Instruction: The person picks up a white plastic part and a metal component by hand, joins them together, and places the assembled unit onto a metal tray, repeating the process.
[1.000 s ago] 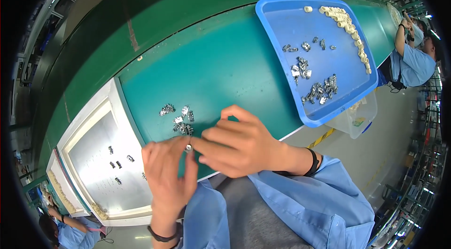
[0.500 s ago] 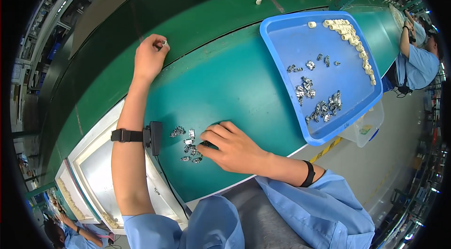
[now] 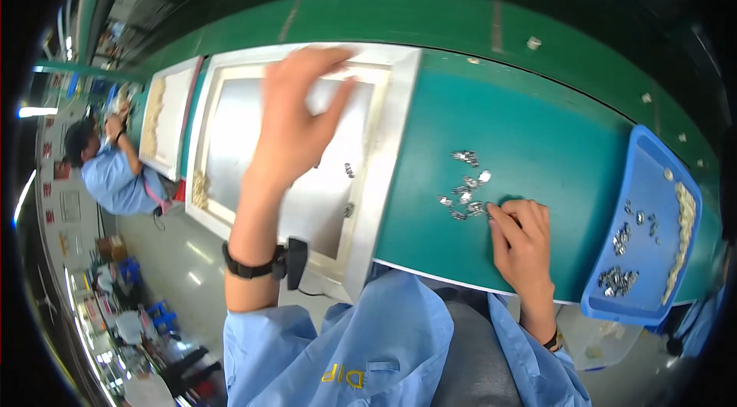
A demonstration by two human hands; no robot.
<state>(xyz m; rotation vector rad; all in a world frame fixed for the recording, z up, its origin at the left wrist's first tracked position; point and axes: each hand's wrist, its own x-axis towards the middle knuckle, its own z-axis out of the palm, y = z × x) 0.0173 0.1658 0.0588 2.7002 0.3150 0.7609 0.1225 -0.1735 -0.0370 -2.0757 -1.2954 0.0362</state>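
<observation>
Before me, a green bench (image 3: 568, 123) spans the area above a grey floor (image 3: 176, 253) that reflects streaks of light. To the left, I observe a pale wall (image 3: 65, 232) with red and white panels (image 3: 61, 170), a blue stool (image 3: 160, 315) and bright white lamps (image 3: 38, 112).

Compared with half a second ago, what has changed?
The left hand has drawn back from the green belt to above the white-framed tray, fingers apart, apparently having let go of the small piece it held. The view has swung left. The right hand stays by the metal parts on the green mat.
</observation>
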